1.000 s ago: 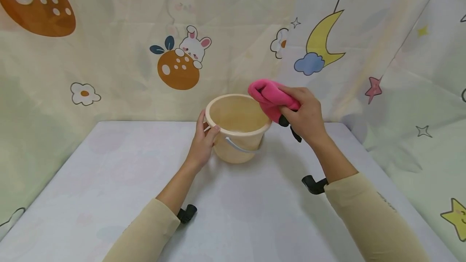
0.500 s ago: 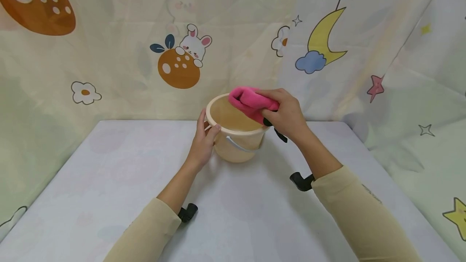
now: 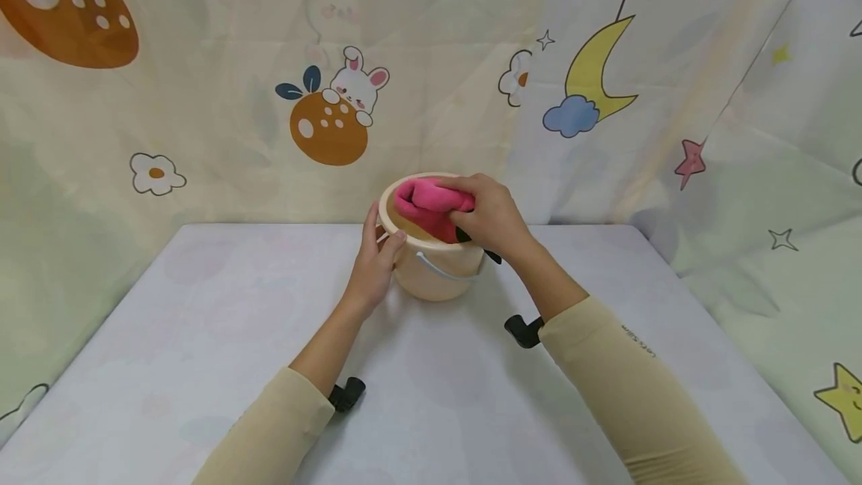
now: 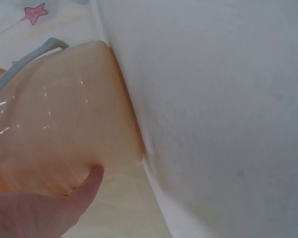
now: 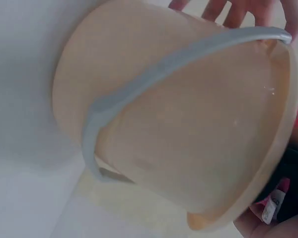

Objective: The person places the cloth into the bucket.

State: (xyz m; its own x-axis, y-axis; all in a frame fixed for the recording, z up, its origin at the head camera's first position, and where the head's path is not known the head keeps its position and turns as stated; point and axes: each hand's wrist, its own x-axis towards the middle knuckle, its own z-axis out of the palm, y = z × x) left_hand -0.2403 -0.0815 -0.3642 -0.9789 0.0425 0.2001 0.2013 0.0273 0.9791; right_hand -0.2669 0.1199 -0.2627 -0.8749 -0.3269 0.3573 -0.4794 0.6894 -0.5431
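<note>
Cloth [image 3: 431, 204], pinched in the right hand [image 3: 490, 214], had swung over the bucket [image 3: 434, 284] mid-frame, unreleased; the left hand [image 3: 373, 269] curled fingers [image 3: 370, 224] at its rim [image 3: 443, 245].

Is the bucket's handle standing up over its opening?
No, the grey handle hangs down along the outside of the bucket.
</note>
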